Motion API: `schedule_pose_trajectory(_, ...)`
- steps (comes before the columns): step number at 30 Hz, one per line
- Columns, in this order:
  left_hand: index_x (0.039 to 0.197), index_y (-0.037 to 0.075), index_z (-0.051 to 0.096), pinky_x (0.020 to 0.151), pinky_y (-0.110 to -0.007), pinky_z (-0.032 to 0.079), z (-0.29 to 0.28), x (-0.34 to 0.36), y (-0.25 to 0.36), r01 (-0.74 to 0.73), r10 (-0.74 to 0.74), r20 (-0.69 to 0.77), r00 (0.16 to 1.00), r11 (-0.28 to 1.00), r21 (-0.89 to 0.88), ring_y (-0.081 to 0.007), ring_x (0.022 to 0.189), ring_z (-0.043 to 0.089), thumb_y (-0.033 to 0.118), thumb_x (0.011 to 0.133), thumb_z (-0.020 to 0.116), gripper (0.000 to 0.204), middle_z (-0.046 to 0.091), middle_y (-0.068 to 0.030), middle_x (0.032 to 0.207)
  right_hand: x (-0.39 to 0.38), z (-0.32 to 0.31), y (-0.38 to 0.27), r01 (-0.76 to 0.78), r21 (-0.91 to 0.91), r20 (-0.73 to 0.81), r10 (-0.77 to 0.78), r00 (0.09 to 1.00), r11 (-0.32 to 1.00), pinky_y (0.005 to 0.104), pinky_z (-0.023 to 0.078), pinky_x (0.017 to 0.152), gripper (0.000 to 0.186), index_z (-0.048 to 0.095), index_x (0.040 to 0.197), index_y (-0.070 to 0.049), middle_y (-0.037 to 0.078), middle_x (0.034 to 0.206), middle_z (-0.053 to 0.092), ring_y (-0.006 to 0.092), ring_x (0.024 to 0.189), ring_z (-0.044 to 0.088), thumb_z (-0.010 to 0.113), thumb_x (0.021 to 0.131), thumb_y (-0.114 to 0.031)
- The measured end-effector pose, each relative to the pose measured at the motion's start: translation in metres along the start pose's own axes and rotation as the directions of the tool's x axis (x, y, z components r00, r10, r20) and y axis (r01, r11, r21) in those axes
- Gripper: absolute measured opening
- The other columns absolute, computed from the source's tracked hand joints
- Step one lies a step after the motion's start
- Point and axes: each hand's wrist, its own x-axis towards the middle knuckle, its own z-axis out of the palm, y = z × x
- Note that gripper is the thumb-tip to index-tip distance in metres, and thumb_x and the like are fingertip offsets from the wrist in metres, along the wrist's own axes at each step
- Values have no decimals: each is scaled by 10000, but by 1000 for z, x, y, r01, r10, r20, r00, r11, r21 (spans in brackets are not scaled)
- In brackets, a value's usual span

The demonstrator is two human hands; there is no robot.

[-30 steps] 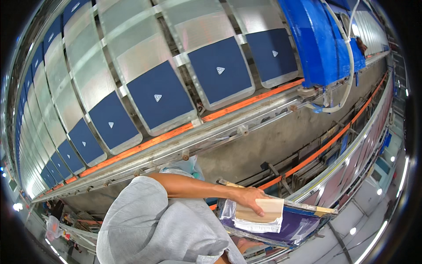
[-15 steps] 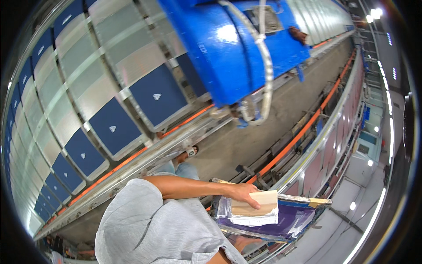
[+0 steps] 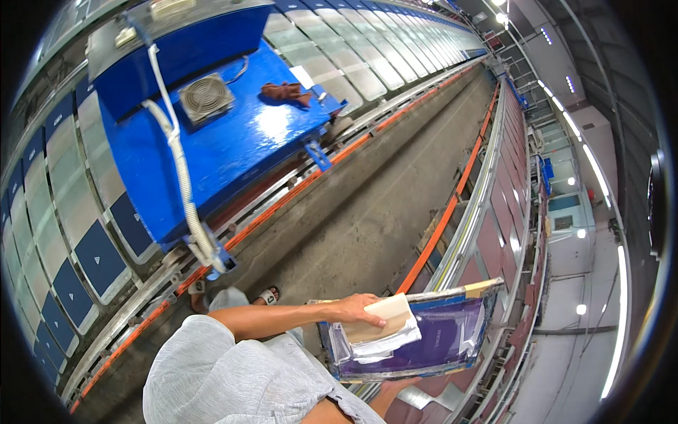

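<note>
My left hand (image 3: 357,309) is closed over a pale wooden squeegee (image 3: 390,309) whose lower edge is coated in thick white ink. The squeegee rests at the left end of a printing screen (image 3: 438,343), which has purple mesh, blue tape borders and a worn, ink-stained frame. White ink is smeared on the mesh around it and at the far right end. Under the screen's near edge, my right hand (image 3: 397,386) holds the frame from below; its fingers are mostly hidden. The screen is held up in front of my body.
A blue machine (image 3: 233,155) with a fan grille, a ribbed hose (image 3: 181,184) and a brown cloth (image 3: 285,93) stands over a long table of navy-and-grey panels (image 3: 99,258). An orange-railed aisle floor (image 3: 353,226) runs beside it. Another table with reddish panels (image 3: 494,233) lies right.
My view has swung, and the blue machine now appears farther left. I have stepped along the aisle with the screen. Both hands keep their hold on squeegee and frame.
</note>
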Motion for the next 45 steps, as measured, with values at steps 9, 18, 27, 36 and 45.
schedule_pose_trajectory(9,1389,8,647,1121,-401,429,-72,170,20,69,-68,-120,990,998,4,-311,1343,545,602,832,797,828,561,-162,1452,197,112,-2,-2,-81,6,3,1000,997,575,315,1206,865,334,1613,-111,170,1643,336,381,1468,367,400,1000,-719)
schedule_pose_trajectory(18,1322,17,659,1009,-377,506,-244,335,60,-1,-4,-248,969,1000,-20,-253,1193,643,553,817,830,756,708,-132,1263,339,305,-8,236,-545,89,-224,971,805,506,397,1135,771,351,1573,-44,203,1551,444,332,1331,507,707,977,-379)
schedule_pose_trajectory(27,1374,6,629,1078,-335,448,-403,387,119,-371,334,-662,671,924,91,-186,1212,594,430,831,879,734,654,-112,1337,514,609,18,525,-382,433,-354,829,761,387,502,1014,601,435,1466,62,188,1376,593,260,1139,606,716,957,-95)
schedule_pose_trajectory(36,1261,-79,648,865,-361,596,-540,363,156,-698,44,-986,-162,701,146,-205,975,723,357,901,830,594,737,-136,1129,520,1122,136,988,113,967,-239,-85,104,462,479,965,525,644,1263,78,220,1139,619,405,1068,607,811,871,-229)
schedule_pose_trajectory(45,1434,12,514,1034,-503,541,-552,287,81,-689,-248,-753,-609,637,347,-304,1188,668,477,983,691,671,659,-137,1312,360,1221,326,881,414,900,39,-434,230,491,492,879,502,671,1188,3,186,1069,617,395,1016,607,804,792,-274)
